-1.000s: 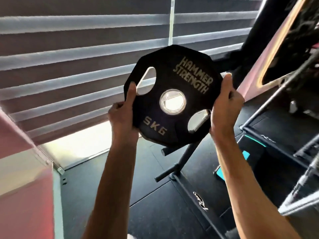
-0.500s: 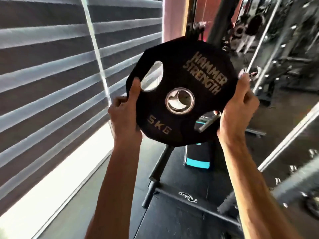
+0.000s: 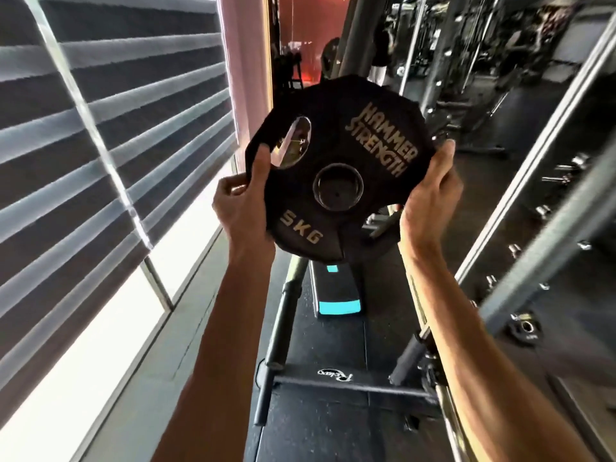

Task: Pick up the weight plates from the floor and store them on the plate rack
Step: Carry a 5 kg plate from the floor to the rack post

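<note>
Plate (image 3: 336, 168) btwn both hands: left hand (image 3: 241, 208) & right hand (image 3: 428, 201) grip edges.

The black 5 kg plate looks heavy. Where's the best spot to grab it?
Probably by its rim, with both hands, one from each side. The plate is upright and wide, and the left hand and right hand grip opposite edges with thumbs on its face. The oval cutout by the left thumb could also serve as a handle.

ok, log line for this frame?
phase: hold | plate: 5KG, held up | left hand: grips plate | right hand: grips plate
</note>
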